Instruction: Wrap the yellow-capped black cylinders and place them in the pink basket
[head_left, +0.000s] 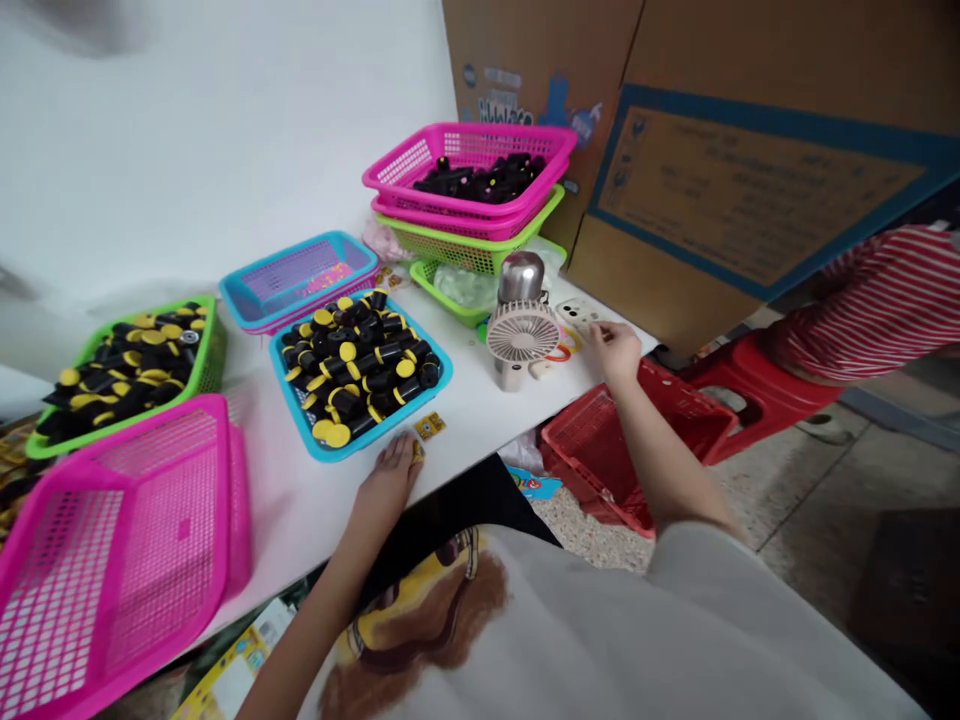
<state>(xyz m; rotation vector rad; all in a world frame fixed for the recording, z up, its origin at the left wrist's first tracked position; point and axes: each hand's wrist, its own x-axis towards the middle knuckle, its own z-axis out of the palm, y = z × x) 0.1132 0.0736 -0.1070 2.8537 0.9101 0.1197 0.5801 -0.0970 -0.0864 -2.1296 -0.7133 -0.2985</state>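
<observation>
My left hand (391, 470) rests on the white table (480, 420) near its front edge, fingers curled down on a small yellow item I cannot name, just below a small yellow label (430, 426). A blue tray (442, 380) full of black and yellow caps stands right above it. My right hand (616, 348) reaches to the table's right end, fingers bent next to a white phone (576, 313) and a small white desk fan (522, 338). Whether it grips anything is not visible.
A green tray (206, 350) of black and yellow caps sits at the left, empty pink baskets (127, 560) in front. Stacked pink, green baskets (469, 200) stand at the back. A red basket (637, 440) and red stool (750, 385) are beside the table. A person in a striped top (870, 300) sits right.
</observation>
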